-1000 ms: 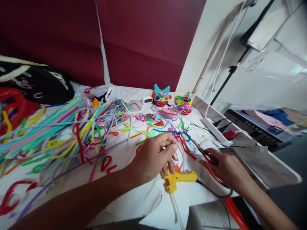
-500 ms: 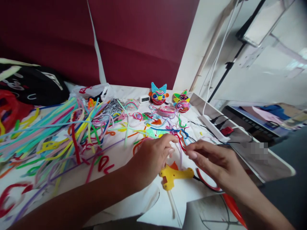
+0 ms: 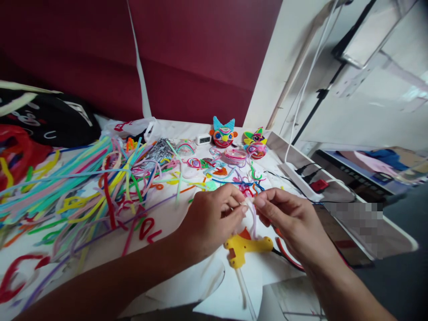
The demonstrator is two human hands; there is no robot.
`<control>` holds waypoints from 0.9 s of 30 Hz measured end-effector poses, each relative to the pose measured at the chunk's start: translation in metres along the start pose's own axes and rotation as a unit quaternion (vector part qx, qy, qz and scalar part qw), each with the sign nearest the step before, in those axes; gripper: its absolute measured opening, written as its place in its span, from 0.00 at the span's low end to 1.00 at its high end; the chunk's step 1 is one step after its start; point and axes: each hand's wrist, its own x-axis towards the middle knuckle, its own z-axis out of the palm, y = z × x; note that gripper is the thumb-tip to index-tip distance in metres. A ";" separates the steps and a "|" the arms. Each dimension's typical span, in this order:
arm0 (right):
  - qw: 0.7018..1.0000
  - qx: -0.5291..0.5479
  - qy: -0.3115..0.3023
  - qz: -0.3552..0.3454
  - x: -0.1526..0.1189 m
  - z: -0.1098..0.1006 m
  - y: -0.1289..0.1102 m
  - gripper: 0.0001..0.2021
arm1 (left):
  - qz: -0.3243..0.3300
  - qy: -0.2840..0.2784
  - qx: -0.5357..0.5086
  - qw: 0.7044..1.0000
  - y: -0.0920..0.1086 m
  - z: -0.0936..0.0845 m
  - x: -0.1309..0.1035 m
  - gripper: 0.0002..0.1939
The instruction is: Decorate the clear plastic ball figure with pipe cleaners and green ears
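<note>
Head view shows both hands now together above the yellow glue gun (image 3: 245, 247): right hand (image 3: 294, 223) has left the red-handled tool and joined left hand (image 3: 210, 220), both pinching the pale pipe cleaner (image 3: 252, 218).

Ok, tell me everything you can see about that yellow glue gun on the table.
The yellow glue gun looks plastic. It lies flat on its side on the white table, just below the left hand and the right hand. A pale glue stick juts from it toward the camera, and a dark cord trails off right. Neither hand touches it.
</note>
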 end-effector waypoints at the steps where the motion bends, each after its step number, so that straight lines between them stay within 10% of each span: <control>1: 1.000 -0.001 -0.005 -0.001 0.000 0.000 0.000 0.11 | 0.008 0.008 0.007 1.000 0.000 0.000 0.000 0.01; 13: 0.978 -0.184 -0.028 -0.096 0.000 -0.003 0.001 0.08 | 0.211 0.071 0.240 0.945 -0.006 -0.002 -0.003 0.07; 21: 0.853 -0.398 0.022 -0.336 -0.004 0.006 -0.004 0.05 | 0.244 0.069 0.285 0.924 -0.011 -0.002 -0.003 0.09; 27: 0.805 -0.464 0.050 -0.366 -0.007 0.008 -0.004 0.06 | 0.243 0.097 0.318 0.911 -0.009 -0.002 -0.004 0.07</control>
